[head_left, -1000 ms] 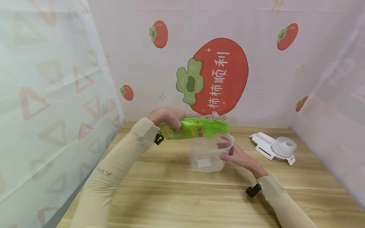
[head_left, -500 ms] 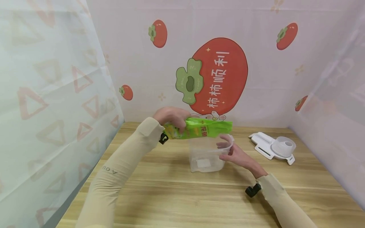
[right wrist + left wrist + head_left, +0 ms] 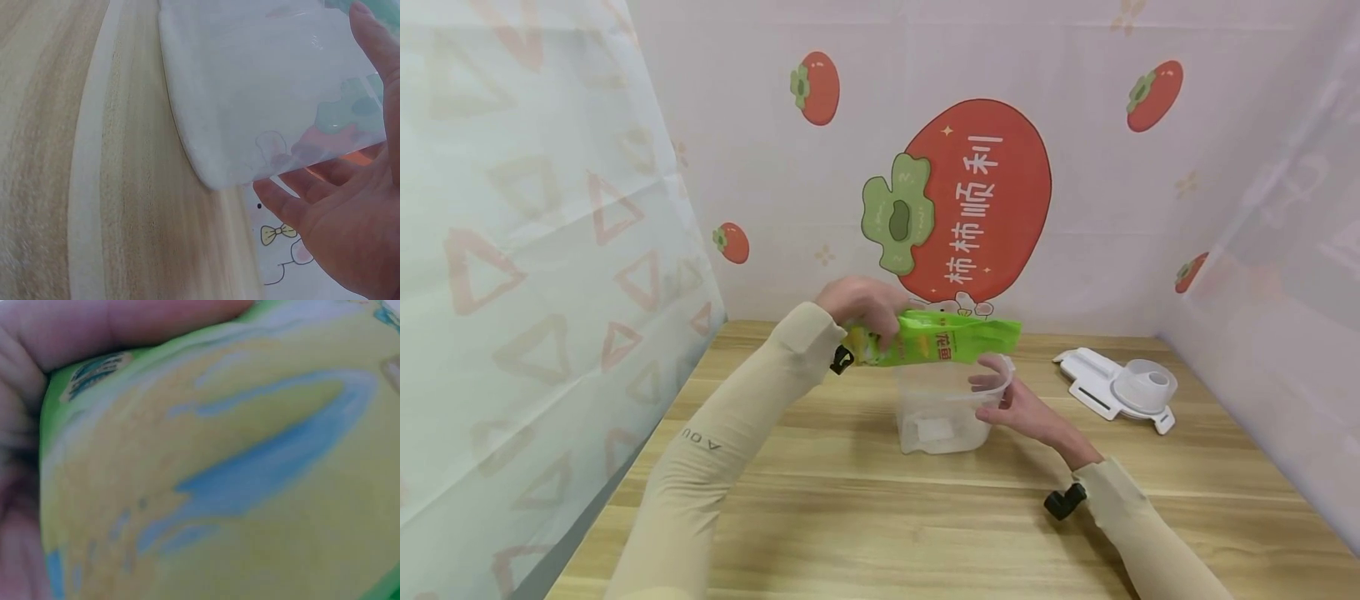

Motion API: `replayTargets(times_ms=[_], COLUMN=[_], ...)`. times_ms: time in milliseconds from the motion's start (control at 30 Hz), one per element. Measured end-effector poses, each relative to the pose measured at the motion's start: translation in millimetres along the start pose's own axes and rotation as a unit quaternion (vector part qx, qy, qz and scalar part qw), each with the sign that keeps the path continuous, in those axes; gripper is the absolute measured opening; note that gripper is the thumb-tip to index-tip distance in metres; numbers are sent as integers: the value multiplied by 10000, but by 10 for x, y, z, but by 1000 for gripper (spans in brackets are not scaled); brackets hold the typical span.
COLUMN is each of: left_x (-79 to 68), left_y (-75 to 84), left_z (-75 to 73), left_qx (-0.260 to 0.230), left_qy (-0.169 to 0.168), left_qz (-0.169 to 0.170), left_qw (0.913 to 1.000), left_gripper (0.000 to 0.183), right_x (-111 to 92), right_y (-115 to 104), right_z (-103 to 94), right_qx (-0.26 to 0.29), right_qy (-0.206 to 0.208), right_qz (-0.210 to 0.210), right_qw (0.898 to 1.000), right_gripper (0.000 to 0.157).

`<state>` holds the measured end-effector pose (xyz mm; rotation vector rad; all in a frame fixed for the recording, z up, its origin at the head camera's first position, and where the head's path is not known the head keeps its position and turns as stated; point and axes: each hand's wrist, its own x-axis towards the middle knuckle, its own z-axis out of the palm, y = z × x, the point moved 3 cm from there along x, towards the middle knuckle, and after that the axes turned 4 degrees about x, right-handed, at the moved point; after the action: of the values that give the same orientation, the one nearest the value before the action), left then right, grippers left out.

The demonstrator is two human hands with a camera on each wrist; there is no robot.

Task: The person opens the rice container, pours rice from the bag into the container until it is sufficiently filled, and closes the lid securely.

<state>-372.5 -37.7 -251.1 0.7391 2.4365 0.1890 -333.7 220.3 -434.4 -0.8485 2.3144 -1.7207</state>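
In the head view my left hand (image 3: pixel 874 308) grips a bright green plastic bag (image 3: pixel 943 337) printed with yellow and red. The bag lies nearly level in the air, its far end pointing right above the mouth of a clear plastic container (image 3: pixel 951 421). Nothing is seen falling from it. Its yellow and blue print (image 3: pixel 250 462) fills the left wrist view, with a finger along the top. My right hand (image 3: pixel 1018 408) holds the container's right side, thumb in front and fingers behind. The right wrist view has the container wall (image 3: pixel 250 94) beside that hand. A pale label (image 3: pixel 934 429) shows on the container.
A white lid (image 3: pixel 1093 382) with a clear round cup (image 3: pixel 1144 386) on it lies at the right of the wooden table (image 3: pixel 850 525). A curtain with persimmon prints (image 3: pixel 775 167) stands behind the table, and another sheet (image 3: pixel 535 250) hangs at the left.
My left hand has moved a little to the right with the green bag, whose end now reaches farther across the container. The right hand and the container have stayed in place.
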Motion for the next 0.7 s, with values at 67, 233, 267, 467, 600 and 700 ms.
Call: replayTargets(times_ms=[67, 233, 267, 467, 600, 700], left_x=[-4, -41, -51, -89, -103, -116], left_y=[7, 21, 23, 39, 51, 47], left_z=[-1, -19, -27, -61, -56, -51], left_qx=[-65, 30, 97, 381, 410, 555], left_qy=[-69, -107, -97, -45, -102, -127], left_qz=[-97, -255, -290, -573, -715, -824], left_qw=[9999, 9996, 9995, 9976, 9965, 9950], left_gripper=[95, 96, 96, 86, 68, 58], right_x=[-2, -2, 0, 3, 5, 4], right_y=[-5, -5, 1, 25, 24, 19], right_z=[0, 1, 0, -7, -2, 0], right_qx=[-25, -110, -122, -218, -259, -235], right_qy=[7, 25, 28, 32, 20, 10], right_qz=[-13, 27, 63, 231, 179, 140], right_qw=[10000, 9999, 9999, 9995, 9995, 9996], right_gripper=[79, 78, 78, 79, 80, 81])
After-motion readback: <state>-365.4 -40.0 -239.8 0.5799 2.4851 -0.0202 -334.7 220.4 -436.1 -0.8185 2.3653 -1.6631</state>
